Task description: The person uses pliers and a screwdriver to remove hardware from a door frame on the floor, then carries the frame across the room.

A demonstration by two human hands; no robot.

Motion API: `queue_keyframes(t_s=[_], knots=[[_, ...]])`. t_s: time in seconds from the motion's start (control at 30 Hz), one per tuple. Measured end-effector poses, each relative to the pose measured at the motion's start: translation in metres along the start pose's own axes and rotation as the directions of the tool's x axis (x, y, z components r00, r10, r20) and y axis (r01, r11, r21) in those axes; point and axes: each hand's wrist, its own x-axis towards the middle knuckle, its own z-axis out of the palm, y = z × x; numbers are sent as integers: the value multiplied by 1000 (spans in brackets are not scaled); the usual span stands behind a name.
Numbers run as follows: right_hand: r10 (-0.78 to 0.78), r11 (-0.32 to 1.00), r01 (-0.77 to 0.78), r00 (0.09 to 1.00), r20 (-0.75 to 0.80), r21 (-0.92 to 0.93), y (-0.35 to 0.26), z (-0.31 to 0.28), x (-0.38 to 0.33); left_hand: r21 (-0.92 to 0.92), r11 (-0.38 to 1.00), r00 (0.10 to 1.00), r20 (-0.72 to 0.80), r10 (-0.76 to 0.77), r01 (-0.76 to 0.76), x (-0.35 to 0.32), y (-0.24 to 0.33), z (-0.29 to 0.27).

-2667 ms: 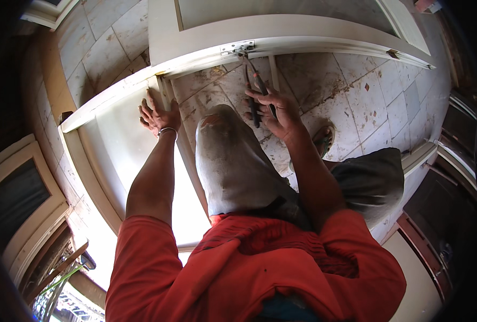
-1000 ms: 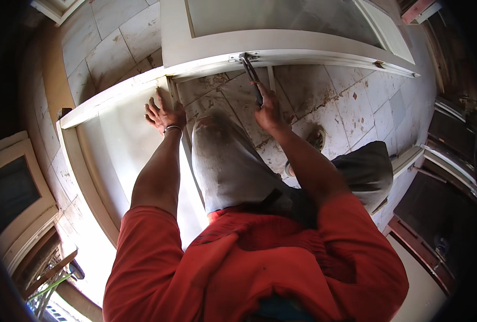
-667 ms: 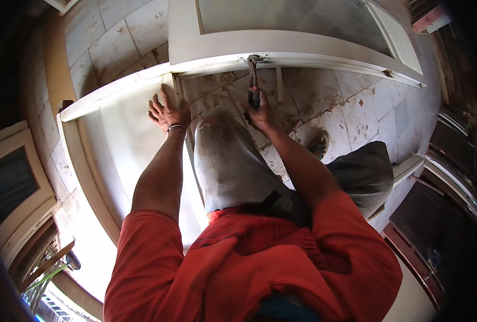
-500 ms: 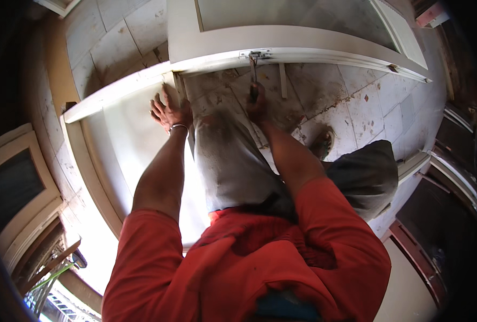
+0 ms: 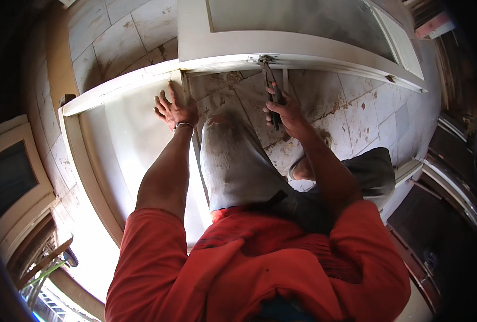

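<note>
My left hand lies with fingers spread on a pale flat panel, just below its white frame edge. A metal bracelet circles that wrist. In my right hand are dark-handled pliers, gripped by the handles. The jaws of the pliers are up against a small metal fitting, perhaps a hinge, on the edge of a white framed door or window. Whether the jaws are clamped on the fitting I cannot tell. This frame with a grey pane lies beyond my hands.
Dirty pale floor tiles show between the frames and around my foot. A thin white strip stands beside the pliers. Another framed panel with a dark pane is at the far left. Dark furniture is at the right.
My right hand has shifted outward, and its grip on the pliers has loosened, with fingers spread along the handles. The pliers' jaws stay at the metal fitting. My left hand keeps its place.
</note>
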Motion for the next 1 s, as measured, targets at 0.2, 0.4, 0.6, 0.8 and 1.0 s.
queue_keyframes(t_s=[0.2,0.4,0.6,0.8,1.0], knots=[[-56,982,34,992,-111,-184,3,29,22,29,1000,1000,-12,-6,6,1,-10,-2],[-837,376,420,536,-108,-826,93,1,84,-49,999,1000,10,-1,1,14,7,-4],[-315,848,242,946,-81,-470,109,-16,57,-8,1000,999,38,-11,11,-1,-10,-8],[-122,981,123,992,18,-149,27,-25,23,6,1000,998,64,-15,15,-1,1,-10],[24,981,-86,943,332,172,-8,-41,24,19,999,998,59,-26,25,0,1,-8]])
